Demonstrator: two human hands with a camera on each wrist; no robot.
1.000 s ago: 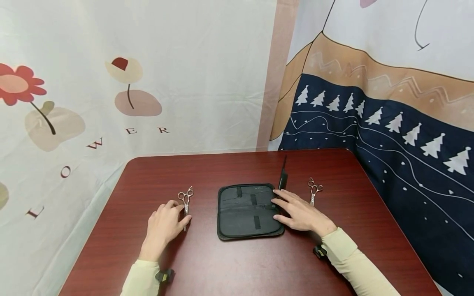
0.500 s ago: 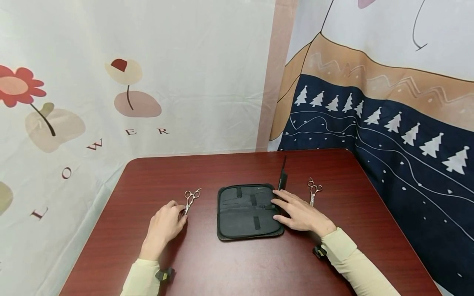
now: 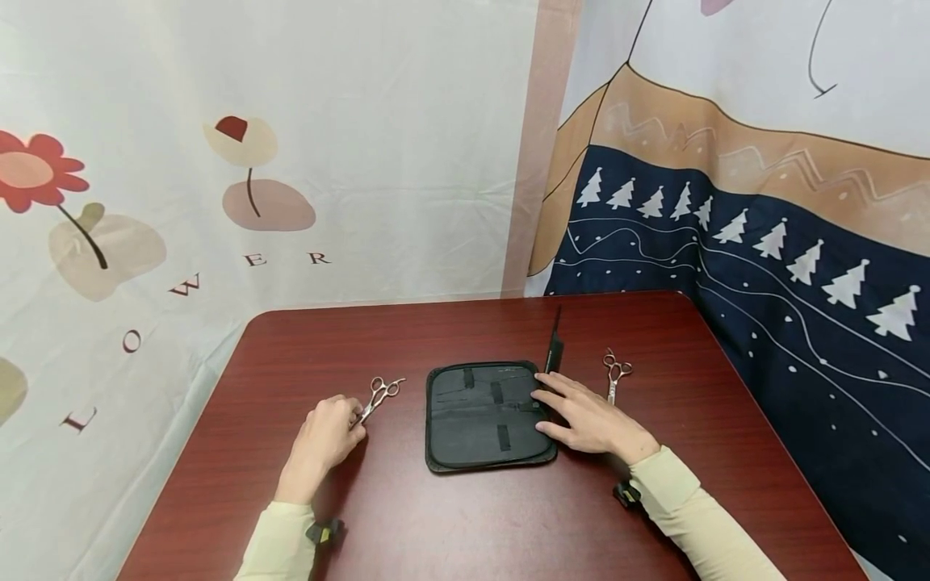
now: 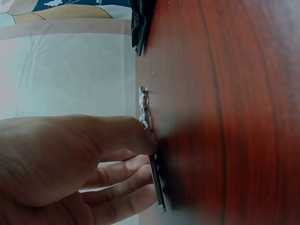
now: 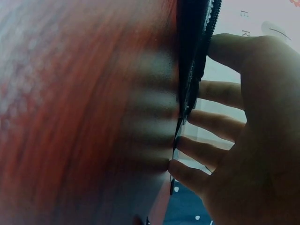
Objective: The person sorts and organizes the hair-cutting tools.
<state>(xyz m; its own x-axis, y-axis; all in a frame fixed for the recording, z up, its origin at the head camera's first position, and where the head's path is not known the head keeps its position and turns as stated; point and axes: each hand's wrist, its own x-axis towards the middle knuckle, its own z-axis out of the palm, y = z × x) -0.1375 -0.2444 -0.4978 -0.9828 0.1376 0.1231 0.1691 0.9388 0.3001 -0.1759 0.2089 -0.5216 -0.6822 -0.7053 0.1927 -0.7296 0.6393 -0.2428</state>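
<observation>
My left hand [image 3: 323, 440] pinches a pair of silver hairdressing scissors [image 3: 373, 403] by the blade end, its ring handles pointing away and to the right. In the left wrist view the thumb lies on one side of the scissors [image 4: 157, 180] and the fingers on the other, low over the table. A flat black zip case [image 3: 472, 420] with small elastic loops lies at the middle. My right hand [image 3: 596, 420] rests with spread, fairly straight fingers along its right edge. The right wrist view shows fingertips at the zipped edge of the case [image 5: 192, 51].
Beyond my right hand lies a black tail comb [image 3: 555, 355], partly covered by the fingers. To its right lies a second pair of silver scissors [image 3: 613, 386], blades hidden behind the hand. The reddish wooden table [image 3: 465, 524] ends at patterned curtains [image 3: 407, 161].
The scissors in my left hand have swung clockwise, their handles now further right. The left thumb and fingers have drawn in on the blades. My right hand and the case stay put.
</observation>
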